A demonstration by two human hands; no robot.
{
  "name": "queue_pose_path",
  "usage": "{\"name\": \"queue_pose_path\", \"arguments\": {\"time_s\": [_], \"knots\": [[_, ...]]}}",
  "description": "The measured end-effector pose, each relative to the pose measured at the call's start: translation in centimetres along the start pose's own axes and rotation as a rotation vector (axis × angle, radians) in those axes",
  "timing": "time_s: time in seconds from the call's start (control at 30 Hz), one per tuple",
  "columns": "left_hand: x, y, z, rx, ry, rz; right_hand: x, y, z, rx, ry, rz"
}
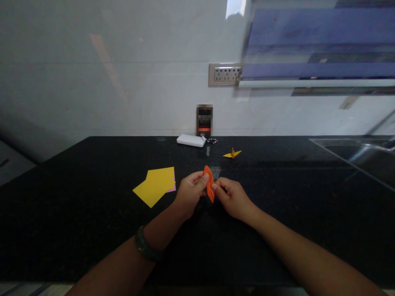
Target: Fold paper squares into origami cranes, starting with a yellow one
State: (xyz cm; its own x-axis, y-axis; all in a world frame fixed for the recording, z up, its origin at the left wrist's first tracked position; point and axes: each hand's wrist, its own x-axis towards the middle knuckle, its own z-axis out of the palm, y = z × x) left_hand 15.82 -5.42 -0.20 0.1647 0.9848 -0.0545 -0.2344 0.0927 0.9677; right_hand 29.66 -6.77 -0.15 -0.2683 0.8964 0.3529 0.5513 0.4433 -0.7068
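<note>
Both hands pinch a small folded orange paper [210,183] above the black counter [92,230]. My left hand [190,192] grips its left side with thumb and fingers closed. From the right, my right hand [232,198] pinches its lower edge. The paper stands on edge between them. A dark band sits on my left wrist.
Yellow paper sheets [156,185] with a pink one underneath lie left of the hands. A small yellow folded crane [232,154] sits further back. A white box [191,140] and a small dark device [204,120] stand by the wall. A sink [364,158] lies at the right.
</note>
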Motion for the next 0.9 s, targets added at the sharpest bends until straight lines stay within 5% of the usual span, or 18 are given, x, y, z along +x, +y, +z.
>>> {"name": "queue_pose_path", "arguments": {"time_s": [0.57, 0.77, 0.9], "knots": [[0.05, -0.18, 0.04, 0.200, 0.035, 0.096, 0.07, 0.23, -0.10, 0.073, 0.115, 0.079], [-0.29, 0.09, 0.34, 0.208, -0.043, 0.026, 0.20, 0.42, -0.07, 0.202, 0.199, 0.141], [-0.31, 0.27, 0.36, 0.264, 0.023, 0.072, 0.34, 0.51, 0.26, 0.346, 0.239, 0.198]]}}
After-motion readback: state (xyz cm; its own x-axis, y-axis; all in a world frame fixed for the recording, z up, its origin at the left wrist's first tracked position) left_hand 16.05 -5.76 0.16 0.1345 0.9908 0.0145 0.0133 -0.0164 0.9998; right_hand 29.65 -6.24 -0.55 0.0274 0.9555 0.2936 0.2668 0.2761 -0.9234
